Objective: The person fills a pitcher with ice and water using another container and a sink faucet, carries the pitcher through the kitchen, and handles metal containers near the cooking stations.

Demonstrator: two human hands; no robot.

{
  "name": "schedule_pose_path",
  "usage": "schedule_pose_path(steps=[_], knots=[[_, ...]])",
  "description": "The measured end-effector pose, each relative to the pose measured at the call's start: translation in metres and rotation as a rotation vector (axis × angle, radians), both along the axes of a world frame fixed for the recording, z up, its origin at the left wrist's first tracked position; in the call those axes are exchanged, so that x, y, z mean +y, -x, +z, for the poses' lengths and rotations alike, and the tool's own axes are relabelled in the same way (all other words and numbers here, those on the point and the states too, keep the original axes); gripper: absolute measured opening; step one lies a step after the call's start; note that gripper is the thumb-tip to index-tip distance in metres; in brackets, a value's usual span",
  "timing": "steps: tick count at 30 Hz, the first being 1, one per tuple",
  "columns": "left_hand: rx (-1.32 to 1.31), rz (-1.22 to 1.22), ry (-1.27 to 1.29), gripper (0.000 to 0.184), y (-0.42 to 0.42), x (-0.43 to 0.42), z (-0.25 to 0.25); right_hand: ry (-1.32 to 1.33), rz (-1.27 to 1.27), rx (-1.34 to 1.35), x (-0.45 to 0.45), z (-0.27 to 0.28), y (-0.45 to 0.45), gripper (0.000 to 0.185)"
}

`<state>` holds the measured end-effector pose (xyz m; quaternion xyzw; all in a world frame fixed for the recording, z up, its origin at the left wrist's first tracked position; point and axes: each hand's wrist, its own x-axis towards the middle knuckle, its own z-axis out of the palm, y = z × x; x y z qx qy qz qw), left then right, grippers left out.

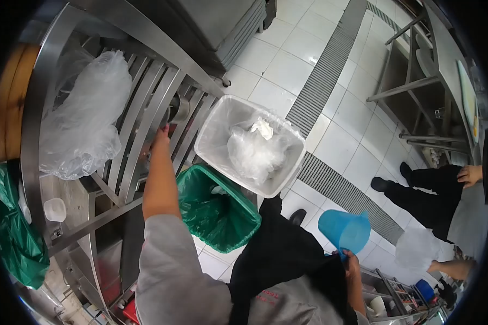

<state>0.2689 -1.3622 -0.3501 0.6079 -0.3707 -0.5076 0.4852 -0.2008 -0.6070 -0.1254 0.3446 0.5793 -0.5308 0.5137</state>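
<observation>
My left hand reaches out to a slatted metal rack. Its fingers are partly hidden among the slats, so their grip is unclear. Just beyond them is a round metal vessel with a dark part, half covered by the bars. Down at my right side, my right hand is closed on the handle of a translucent blue plastic pitcher, which is tilted on its side in the air.
A grey bin holding clear plastic and crumpled paper stands ahead, beside a green-lined bin. A clear plastic bag lies on the rack. Floor drain grating crosses the tiles. Another person with a white bag is at right.
</observation>
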Motion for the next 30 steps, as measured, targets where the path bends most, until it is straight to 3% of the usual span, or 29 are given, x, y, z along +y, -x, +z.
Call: schedule_pose_path(steps=[1, 6, 12, 15, 18, 20, 23, 25, 26, 27, 29, 30], knots=[[-0.033, -0.019, 0.054, 0.028, -0.005, 0.005, 0.004, -0.004, -0.014, 0.003, -0.006, -0.002, 0.003, 0.030], [0.331, 0.484, -0.007, 0.031, -0.020, 0.084, 0.075, 0.071, -0.007, 0.038, -0.043, 0.002, 0.008, 0.031], [0.304, 0.770, -0.149, 0.021, 0.005, 0.138, 0.078, 0.087, 0.105, 0.051, -0.075, 0.000, 0.018, 0.033], [0.261, 0.810, -0.109, 0.021, 0.011, 0.135, 0.079, 0.071, 0.118, 0.044, -0.073, 0.000, 0.020, 0.035], [0.219, 0.669, -0.011, 0.031, 0.029, 0.127, 0.098, 0.062, 0.107, 0.052, -0.073, 0.006, 0.023, 0.037], [-0.247, 0.183, 0.104, 0.032, 0.017, 0.108, 0.081, 0.068, 0.116, 0.077, -0.060, -0.004, 0.026, 0.039], [-1.309, -0.357, -0.055, 0.044, 0.052, 0.072, 0.109, -0.048, 0.126, 0.032, -0.032, -0.027, 0.031, 0.034], [-0.609, -0.222, 0.128, 0.049, 0.041, 0.033, 0.047, 0.009, 0.073, -0.059, -0.027, -0.028, 0.035, 0.029], [-0.310, -0.131, 0.126, 0.050, 0.046, 0.028, 0.044, -0.035, 0.107, -0.034, -0.033, -0.020, 0.037, 0.029], [-0.014, -0.024, 0.137, 0.051, 0.052, 0.023, 0.043, -0.037, 0.116, -0.021, -0.037, -0.012, 0.037, 0.031], [0.473, 0.243, -0.025, 0.052, 0.092, 0.043, 0.095, -0.057, 0.044, 0.020, -0.039, -0.002, 0.037, 0.031], [-0.046, 0.061, 0.070, 0.046, 0.089, 0.056, 0.098, -0.079, 0.074, 0.053, -0.037, 0.006, 0.036, 0.031]])
